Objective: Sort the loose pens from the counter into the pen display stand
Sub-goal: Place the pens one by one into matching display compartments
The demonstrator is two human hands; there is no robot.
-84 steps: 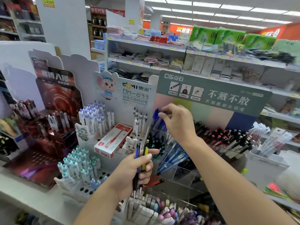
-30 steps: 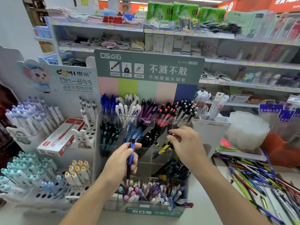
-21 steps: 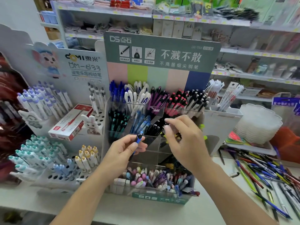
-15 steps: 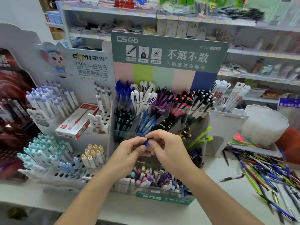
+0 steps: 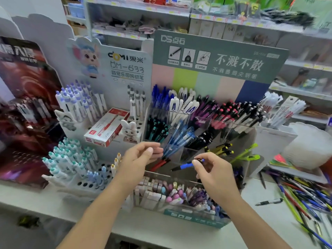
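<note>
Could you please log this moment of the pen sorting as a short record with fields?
setting: shop counter with pen displays
left hand: left hand holds nothing, fingers loosely curled
right hand: right hand pinches the blue pen by one end
pen position: roughly level, in front of the clear pen display stand
still to sort: loose pens piled on the counter at right
neighbour: red pen box on the white stand

In front of the pen display stand (image 5: 201, 123) you have a strip of bare tabletop (image 5: 161, 229) to pass along. Its tiers are packed tight. Right of the stand, loose pens (image 5: 303, 194) litter the surface; left of it, a white pen rack (image 5: 77, 169) stands close.
</note>
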